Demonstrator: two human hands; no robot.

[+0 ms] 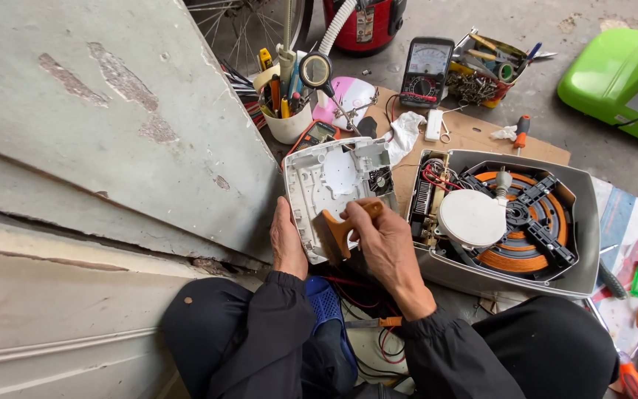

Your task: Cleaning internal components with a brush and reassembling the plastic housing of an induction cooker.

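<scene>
right hand closed on a wooden-handled brush, over a white plastic cover.
left hand grips the cover's left edge; just right lies an opened cooker base with copper coil, a multimeter beyond.

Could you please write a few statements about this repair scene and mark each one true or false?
1. The right hand holds a wooden-handled brush against the white plastic cover. True.
2. The left hand rests on the multimeter. False: it grips the left edge of the white plastic cover; the multimeter lies apart, further away on the cardboard.
3. The opened appliance with the orange coil lies to the right of the white cover. True.
4. The white cup of tools stands on the opened appliance. False: it stands on the ground beyond the cover, beside the wall.
5. A magnifying glass stands up near the cup. True.
</scene>
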